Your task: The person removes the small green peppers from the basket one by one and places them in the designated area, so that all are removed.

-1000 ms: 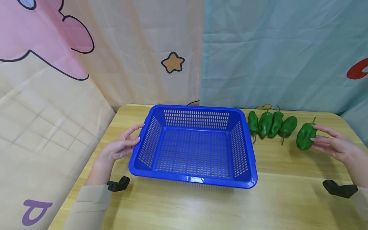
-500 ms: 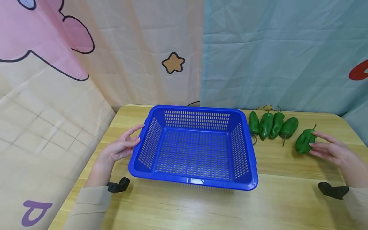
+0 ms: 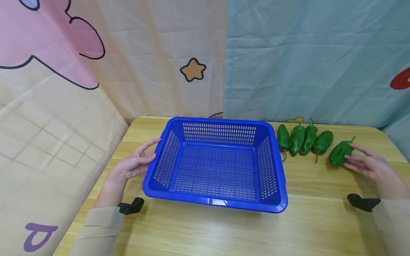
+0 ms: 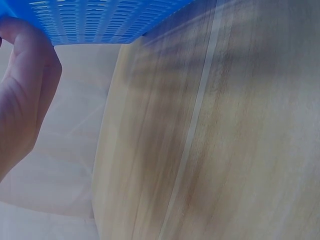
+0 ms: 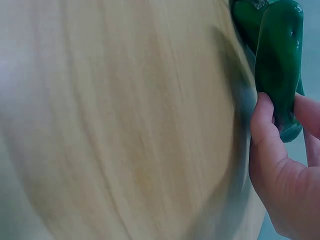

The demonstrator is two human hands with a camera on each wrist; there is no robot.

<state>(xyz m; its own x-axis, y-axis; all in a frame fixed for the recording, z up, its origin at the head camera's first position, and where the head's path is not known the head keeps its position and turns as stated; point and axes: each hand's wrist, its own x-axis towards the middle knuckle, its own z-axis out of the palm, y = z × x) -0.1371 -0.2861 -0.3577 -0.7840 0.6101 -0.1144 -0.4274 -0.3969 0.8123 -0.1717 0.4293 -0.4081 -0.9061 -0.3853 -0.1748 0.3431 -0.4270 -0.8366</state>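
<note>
A blue plastic basket [image 3: 214, 202] with slotted walls stands in the middle of the head view, with nothing inside. My left hand [image 3: 136, 163] holds its left rim, thumb and index finger at the edge; the other fingers are partly hidden. In the left wrist view the left hand [image 4: 27, 75] curls at the basket wall [image 4: 95, 22]. On the right, my right hand [image 3: 365, 161] pinches a green pepper [image 3: 340, 153] by its right side, stem tilted up and right. The right wrist view shows the pepper [image 5: 280, 60] between the thumb and fingers of my right hand [image 5: 285, 170].
Several other green peppers [image 3: 297, 140] lie in a row between the basket and the held pepper, near the back edge of the wooden table [image 3: 205, 234]. Printed curtains [image 3: 304, 64] hang behind the table and on its left.
My right forearm has shifted left. The pepper in the right hand has tipped, its stem leaning further right. My left hand and the basket have barely moved.
</note>
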